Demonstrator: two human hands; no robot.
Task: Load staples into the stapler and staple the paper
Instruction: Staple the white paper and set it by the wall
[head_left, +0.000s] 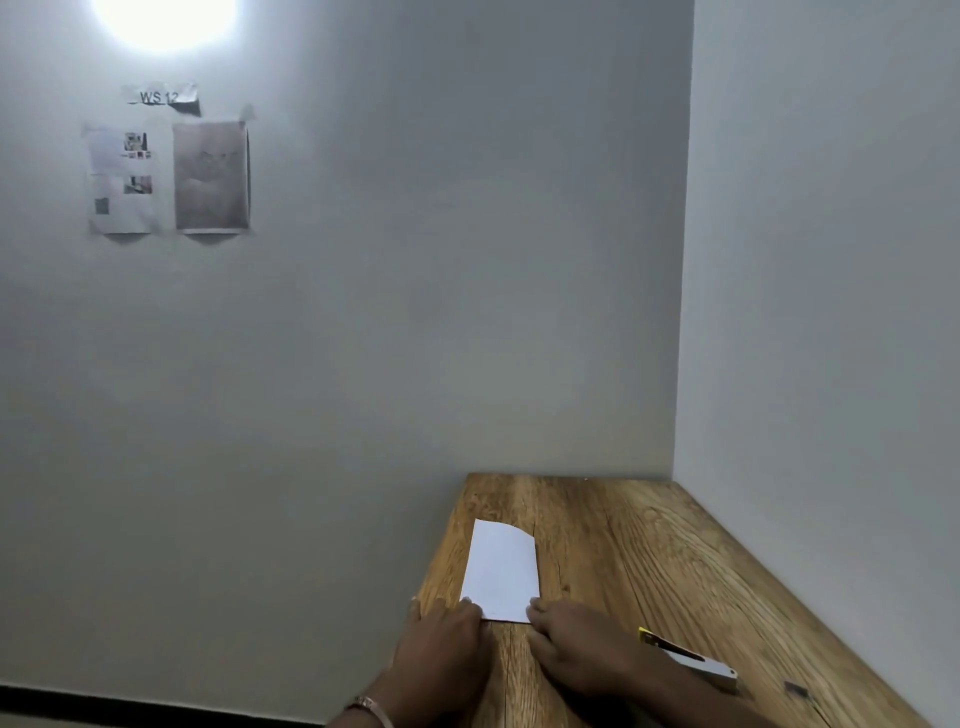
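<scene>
A white sheet of paper (501, 569) lies on the wooden table (639, 561), its far right corner curled. My left hand (441, 644) rests at the paper's near left corner, fingertips touching its edge. My right hand (576, 649) touches the near right corner. Whether either hand pinches the paper or only presses on it cannot be told. A stapler (691, 660), silver with a yellow tip and a dark red part, lies on the table just right of my right wrist. A small dark strip, possibly staples (795, 690), lies farther right.
The table stands in a corner between two grey walls (363, 338). Its left edge drops off beside my left hand. Printed sheets and a label reading WS 12 (161, 96) hang on the left wall under a bright lamp.
</scene>
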